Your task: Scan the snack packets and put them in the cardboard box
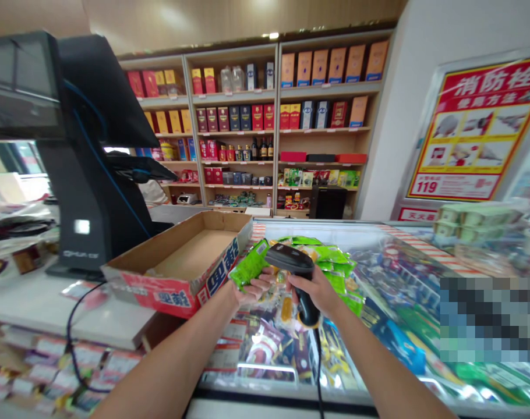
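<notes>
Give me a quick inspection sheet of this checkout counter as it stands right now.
Surface: white counter beside a glass-topped display chest.
Job's things: green snack packet and black barcode scanner.
Hands: left hand holds the packet; right hand grips the scanner.
Clutter: pile of green packets beyond the hands; open cardboard box at the counter's edge.
Cables: scanner cable hangs over the chest's front; black cable loops down the counter's side.
Surroundings: black checkout terminal, shelves of boxed and bottled goods, red fire-hydrant poster.
</notes>
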